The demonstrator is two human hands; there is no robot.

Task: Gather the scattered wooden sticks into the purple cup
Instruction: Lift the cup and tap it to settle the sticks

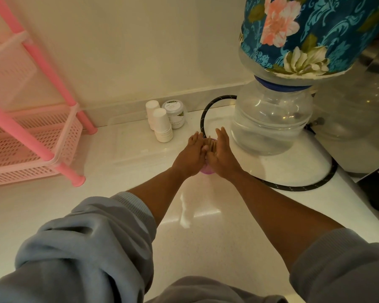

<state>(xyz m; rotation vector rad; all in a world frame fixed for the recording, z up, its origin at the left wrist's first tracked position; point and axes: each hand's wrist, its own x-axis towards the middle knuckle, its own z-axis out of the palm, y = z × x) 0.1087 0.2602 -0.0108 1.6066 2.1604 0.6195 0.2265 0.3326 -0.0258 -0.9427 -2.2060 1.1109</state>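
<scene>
Grey sleeves point(85, 248) over white counter point(195, 226); pink rack point(31, 136) against wall.

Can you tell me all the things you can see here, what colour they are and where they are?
purple cup: one, purple, on the counter, mostly hidden between the hands
wooden sticks: a bundle, brown, standing in the cup
paper cups: two stacks, white, by the wall
jar: one, clear with a white lid, beside the paper cups
hose: one, black, curving round the water bottle
water bottle: one, clear, floral cover on top, right of the hands
rack: one, pink, left
counter: white
left hand: fingers straight, beside the sticks
right hand: fingers straight, beside the sticks
</scene>
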